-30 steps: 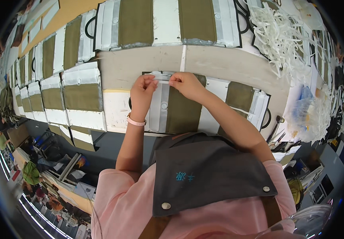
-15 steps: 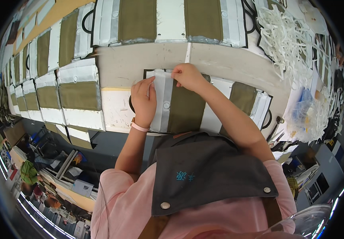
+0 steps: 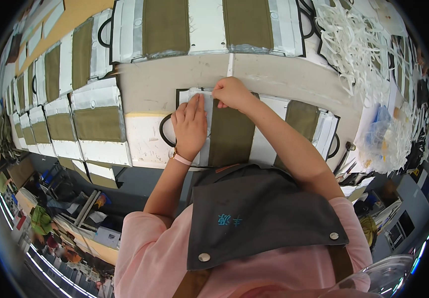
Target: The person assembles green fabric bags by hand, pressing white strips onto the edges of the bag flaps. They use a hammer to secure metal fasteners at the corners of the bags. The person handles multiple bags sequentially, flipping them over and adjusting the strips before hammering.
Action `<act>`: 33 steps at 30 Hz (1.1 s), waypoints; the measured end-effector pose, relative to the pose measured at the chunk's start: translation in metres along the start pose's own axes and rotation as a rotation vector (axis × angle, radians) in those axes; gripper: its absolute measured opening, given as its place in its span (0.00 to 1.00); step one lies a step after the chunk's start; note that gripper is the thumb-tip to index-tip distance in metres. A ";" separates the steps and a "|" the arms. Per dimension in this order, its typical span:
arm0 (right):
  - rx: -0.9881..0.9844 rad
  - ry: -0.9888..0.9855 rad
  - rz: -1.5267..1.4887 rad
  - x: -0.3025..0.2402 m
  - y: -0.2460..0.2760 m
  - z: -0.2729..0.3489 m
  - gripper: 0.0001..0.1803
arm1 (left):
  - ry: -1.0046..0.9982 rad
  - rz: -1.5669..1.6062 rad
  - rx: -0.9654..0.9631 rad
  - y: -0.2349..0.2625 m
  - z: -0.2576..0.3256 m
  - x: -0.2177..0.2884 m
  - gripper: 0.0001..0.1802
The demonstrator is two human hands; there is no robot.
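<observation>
Fabric panel point(image 3: 232, 134): olive green with white bands, black trim. Worktable point(image 3: 174, 74): beige. Apron point(image 3: 254, 213): dark grey. Sleeves point(image 3: 150, 248): pink.

left hand point(image 3: 190, 125): flat, palm down, fingers straight and held together, pointing away from the body; pressing downward, nothing gripped
left wrist: pink band around it, wrist straight in line with forearm
left forearm: bare, comes up from the lower edge, near vertical in frame
right hand point(image 3: 231, 93): curled, knuckles up, fingertips pinched together at the far edge just beyond the left fingertips
right forearm: bare, runs diagonally from lower right to upper left
hands spacing: just beside each other, right slightly further out
upper arms: pink short sleeves
</observation>
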State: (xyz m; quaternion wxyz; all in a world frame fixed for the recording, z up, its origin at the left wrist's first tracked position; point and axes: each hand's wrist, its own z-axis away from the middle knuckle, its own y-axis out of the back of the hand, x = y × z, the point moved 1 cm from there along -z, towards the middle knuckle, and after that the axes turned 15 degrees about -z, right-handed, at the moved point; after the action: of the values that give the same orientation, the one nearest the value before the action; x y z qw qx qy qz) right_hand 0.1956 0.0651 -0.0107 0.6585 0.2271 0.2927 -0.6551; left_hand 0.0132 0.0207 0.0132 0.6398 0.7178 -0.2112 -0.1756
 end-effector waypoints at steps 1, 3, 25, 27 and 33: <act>0.000 0.001 0.011 -0.002 -0.001 0.001 0.07 | -0.003 -0.002 -0.007 -0.001 0.000 0.000 0.27; 0.021 0.016 0.053 -0.002 -0.003 0.002 0.08 | -0.012 0.007 -0.031 -0.004 0.001 0.000 0.29; 0.180 0.834 0.558 0.034 0.013 0.048 0.11 | -0.125 -0.068 -0.015 -0.015 -0.001 -0.008 0.32; 0.177 0.839 0.568 0.036 0.011 0.047 0.13 | -0.135 -0.099 -0.001 -0.016 0.001 -0.010 0.33; 0.169 0.860 0.549 0.029 0.011 0.050 0.13 | -0.146 -0.133 0.012 -0.018 0.003 -0.011 0.33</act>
State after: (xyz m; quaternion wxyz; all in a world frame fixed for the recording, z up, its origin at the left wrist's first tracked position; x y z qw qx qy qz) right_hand 0.2099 0.0101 0.0050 0.6055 0.5968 0.4128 -0.3269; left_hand 0.0038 0.0258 -0.0051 0.6055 0.7192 -0.2099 -0.2683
